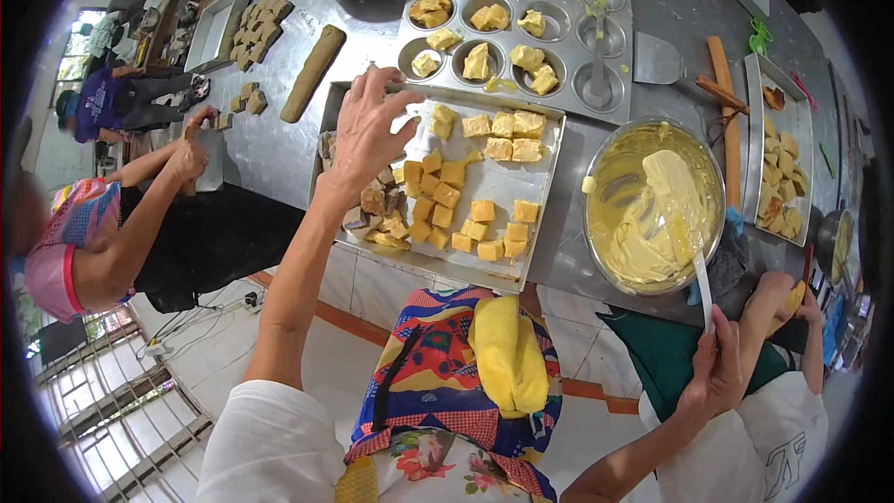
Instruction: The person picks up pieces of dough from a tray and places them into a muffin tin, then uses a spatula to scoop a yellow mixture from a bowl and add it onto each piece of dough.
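Observation:
My left hand (368, 135) is over the left side of a metal tray (505, 183), its fingers bent and apart with nothing seen in them. The tray holds yellow cubes (430, 184) and rougher brownish pieces (374, 200) below my wrist. My right hand (711, 380) grips the white handle of a spatula (702, 284). Its blade is coated in pale yellow cream (643, 247) inside a steel bowl (590, 224). Beyond the tray lies a muffin tin (517, 30), with yellow chunks (477, 61) in several cups and others bare.
A flat metal turner (658, 58) lies right of the tin, near a wooden rolling pin (723, 84) and a tray of yellow pieces (787, 154). A dough log (313, 73) lies at left. Co-workers' hands work at left (189, 158) and right (771, 296).

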{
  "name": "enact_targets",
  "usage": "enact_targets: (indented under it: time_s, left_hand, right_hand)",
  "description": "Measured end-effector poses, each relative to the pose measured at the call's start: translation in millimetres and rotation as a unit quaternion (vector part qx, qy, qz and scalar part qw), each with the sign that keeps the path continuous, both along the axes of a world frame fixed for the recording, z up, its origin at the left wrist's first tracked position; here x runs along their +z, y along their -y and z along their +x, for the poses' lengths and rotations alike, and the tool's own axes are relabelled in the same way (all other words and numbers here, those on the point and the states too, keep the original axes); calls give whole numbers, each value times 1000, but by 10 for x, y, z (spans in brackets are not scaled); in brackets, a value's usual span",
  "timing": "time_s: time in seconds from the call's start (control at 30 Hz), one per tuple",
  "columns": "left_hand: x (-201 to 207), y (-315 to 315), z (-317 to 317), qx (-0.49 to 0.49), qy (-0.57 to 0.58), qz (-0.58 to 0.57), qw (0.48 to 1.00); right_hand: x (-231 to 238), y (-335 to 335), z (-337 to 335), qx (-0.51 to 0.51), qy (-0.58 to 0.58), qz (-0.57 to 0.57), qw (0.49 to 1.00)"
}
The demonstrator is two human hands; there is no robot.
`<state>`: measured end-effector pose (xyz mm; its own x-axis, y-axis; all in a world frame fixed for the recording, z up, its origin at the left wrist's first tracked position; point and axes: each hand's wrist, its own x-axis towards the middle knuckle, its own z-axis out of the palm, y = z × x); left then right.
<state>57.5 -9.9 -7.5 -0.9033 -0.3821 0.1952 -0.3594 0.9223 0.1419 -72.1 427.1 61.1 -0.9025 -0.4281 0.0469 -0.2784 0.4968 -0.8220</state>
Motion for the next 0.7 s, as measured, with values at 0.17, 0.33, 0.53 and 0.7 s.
enact_targets:
  time_s: [0.17, 0.33, 0.53, 0.7]
  left_hand:
    - [-74, -214, -103, -50, -1, 12, 999]
    - [-300, -299, -236, -72, -16, 5, 997]
    - [-349, -287, -337, -94, -2, 0, 996]
    - [-389, -266, -360, -91, -1, -17, 996]
  right_hand:
    - [3, 67, -19, 16, 4, -2, 1000]
    - [34, 72, -25, 19, 4, -5, 1000]
    - [40, 37, -3, 10, -3, 0, 1000]
    - [33, 37, -7, 13, -1, 6, 1000]
